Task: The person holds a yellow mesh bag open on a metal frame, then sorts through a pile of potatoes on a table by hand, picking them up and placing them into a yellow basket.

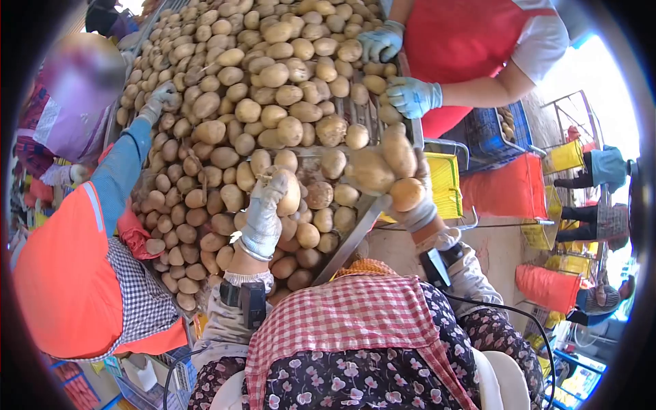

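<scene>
My left hand (262, 222), in a pale, dirt-marked work glove, is closed around a potato (290, 196) above the pile. In my right hand (418, 213), also gloved, several potatoes (398, 153) are bunched together over the metal edge of the sorting table. A round potato (408, 194) sits lowest in that bunch, near the palm; the fingers behind the bunch are partly hidden. Loose potatoes (273, 75) of mixed sizes cover the table beneath and beyond both hands.
A metal rail (355, 239) edges the table beside me. Below my right hand stands a yellow crate (437, 184); a blue crate (493, 137) and red sacks (502, 191) lie farther right. A co-worker's blue-gloved hand (414, 97) and another co-worker's gloved hand (160, 102) touch the pile.
</scene>
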Motion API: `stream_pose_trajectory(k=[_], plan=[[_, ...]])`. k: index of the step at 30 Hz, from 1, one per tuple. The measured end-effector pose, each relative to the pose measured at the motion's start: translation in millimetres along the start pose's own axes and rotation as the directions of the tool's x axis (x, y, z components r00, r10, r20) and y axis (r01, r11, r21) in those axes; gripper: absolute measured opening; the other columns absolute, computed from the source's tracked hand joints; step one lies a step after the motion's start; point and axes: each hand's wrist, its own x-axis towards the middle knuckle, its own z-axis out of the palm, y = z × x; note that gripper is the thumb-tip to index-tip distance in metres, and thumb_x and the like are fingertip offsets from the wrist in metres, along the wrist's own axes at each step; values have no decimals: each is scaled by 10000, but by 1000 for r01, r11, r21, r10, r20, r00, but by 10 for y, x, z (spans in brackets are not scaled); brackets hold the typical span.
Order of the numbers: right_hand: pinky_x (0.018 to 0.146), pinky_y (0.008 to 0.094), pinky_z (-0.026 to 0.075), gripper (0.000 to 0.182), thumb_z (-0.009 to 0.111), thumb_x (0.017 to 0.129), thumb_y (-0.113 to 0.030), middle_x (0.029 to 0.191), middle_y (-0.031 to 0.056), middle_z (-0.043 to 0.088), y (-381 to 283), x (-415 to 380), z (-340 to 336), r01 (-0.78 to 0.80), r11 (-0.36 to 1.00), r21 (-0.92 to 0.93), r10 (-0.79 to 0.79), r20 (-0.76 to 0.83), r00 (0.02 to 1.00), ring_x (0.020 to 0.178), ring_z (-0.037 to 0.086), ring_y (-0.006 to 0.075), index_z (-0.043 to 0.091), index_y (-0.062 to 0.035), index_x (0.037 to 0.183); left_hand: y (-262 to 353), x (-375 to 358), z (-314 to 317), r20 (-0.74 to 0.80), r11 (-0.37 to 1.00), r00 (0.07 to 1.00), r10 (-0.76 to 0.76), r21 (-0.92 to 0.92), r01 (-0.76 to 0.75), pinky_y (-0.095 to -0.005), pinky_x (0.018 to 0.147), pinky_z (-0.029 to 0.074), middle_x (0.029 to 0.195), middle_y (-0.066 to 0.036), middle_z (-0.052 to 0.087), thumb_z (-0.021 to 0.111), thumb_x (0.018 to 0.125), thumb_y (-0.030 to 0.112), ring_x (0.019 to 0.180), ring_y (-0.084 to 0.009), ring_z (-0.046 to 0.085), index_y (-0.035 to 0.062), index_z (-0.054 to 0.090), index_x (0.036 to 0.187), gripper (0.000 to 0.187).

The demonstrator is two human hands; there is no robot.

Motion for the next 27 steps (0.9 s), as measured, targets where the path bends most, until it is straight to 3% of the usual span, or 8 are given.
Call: stream_pose_trajectory(k=[1,4,8,10,13,16,21,27], plan=[[1012,413,453,746,790,734,-301,1303,127,515,-97,-128,-238,124,970,-209,-138,-52,989,1215,509,264,436,-69,1348,234,93,244,-208,948,928,-308,11,317,-237,591,518,988,-55,612,728,835,280,752,-121,613,46,464,1260,552],[958,409,476,541,637,874,-309,1272,93,533,-591,-258,-645,330,874,-358,-181,391,903,1188,522,277,459,-83,1333,215,160,692,-268,993,956,-118,-14,118,-224,692,521,1023,-66,596,742,817,155,814,-106,600,23,410,1348,641],[786,349,498,396,530,938,-301,1170,79,587,-1333,-315,-1959,-123,880,-458,-113,-455,883,1031,567,212,532,-78,1266,60,264,848,-109,714,968,224,695,-87,-300,912,481,1212,-93,554,740,788,50,1051,-198,564,26,382,1398,708],[787,313,491,348,531,949,-244,1137,79,598,-1435,-353,-2135,-367,-165,-915,-711,-147,687,983,573,169,548,-55,1241,-9,323,853,10,471,949,315,866,-166,-332,964,454,1268,-124,529,753,780,69,1106,-232,541,16,364,1409,741],[782,329,497,437,612,894,-239,972,138,645,-824,-364,-698,173,233,-957,-366,78,927,849,637,243,521,-35,1270,-45,389,1033,33,445,956,292,880,-166,-361,955,460,1255,-179,532,803,744,199,1124,-262,549,8,365,1405,816],[822,413,488,675,614,800,-559,990,223,657,-462,-243,120,142,-79,-987,152,129,980,952,640,365,546,-58,1247,-158,452,1170,202,180,918,341,945,-274,-438,925,466,1162,-237,540,782,760,224,1066,-381,557,22,362,1407,797],[670,432,507,428,535,909,-460,820,221,648,-63,10,232,257,-217,-942,90,243,966,809,644,385,659,-57,982,-246,246,1196,71,302,931,357,935,-187,-397,935,463,1187,-193,535,700,826,200,1105,-343,536,9,379,1378,666],[500,358,412,480,533,964,-374,552,89,531,147,211,22,219,189,-957,46,231,972,467,491,194,582,-6,659,-263,100,1158,-70,707,941,331,679,-198,-315,1054,371,1407,-148,405,737,816,161,1266,-208,417,-26,260,1455,819]])
